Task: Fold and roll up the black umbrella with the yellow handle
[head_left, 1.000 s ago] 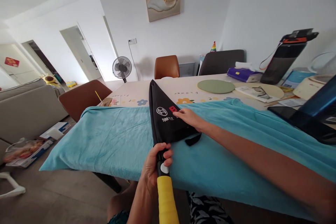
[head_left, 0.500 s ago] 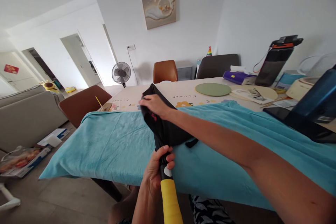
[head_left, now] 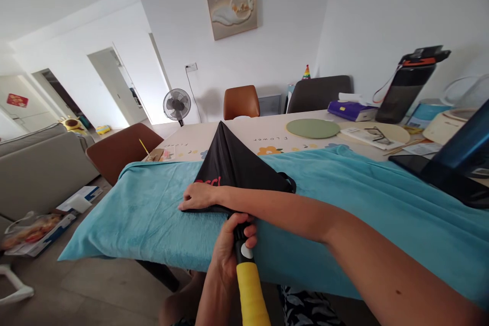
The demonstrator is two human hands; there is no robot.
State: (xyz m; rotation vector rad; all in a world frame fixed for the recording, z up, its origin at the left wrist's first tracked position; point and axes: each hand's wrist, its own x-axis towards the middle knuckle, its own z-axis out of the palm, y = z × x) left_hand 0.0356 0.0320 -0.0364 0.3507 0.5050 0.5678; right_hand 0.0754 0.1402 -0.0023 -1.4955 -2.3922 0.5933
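A black umbrella [head_left: 237, 165] with red lettering lies pointing away from me, its folded canopy fanned out loosely into a triangle. Its handle [head_left: 252, 290] is yellow with a black collar and a white button [head_left: 246, 251]. My left hand [head_left: 229, 242] is wrapped around the black part just above that button, close under the canopy. Reaching across it, my right hand [head_left: 197, 196] is closed on the canopy's left corner beside the lettering. A black strap [head_left: 288, 181] sticks out at the canopy's right side. The right forearm hides part of the canopy's lower edge.
A turquoise cloth [head_left: 153, 204] covers the near part of the table [head_left: 244, 135]. To the right are a dark bottle [head_left: 407, 89], a purple tissue pack [head_left: 351, 110], a green round mat [head_left: 312, 128], glasses on papers, and a blue bottle [head_left: 462, 147]. Chairs stand around the table.
My right hand has moved down and left with the canopy fabric, which is now spread into a wider triangle showing more lettering. The left hand stays around the umbrella above its handle.
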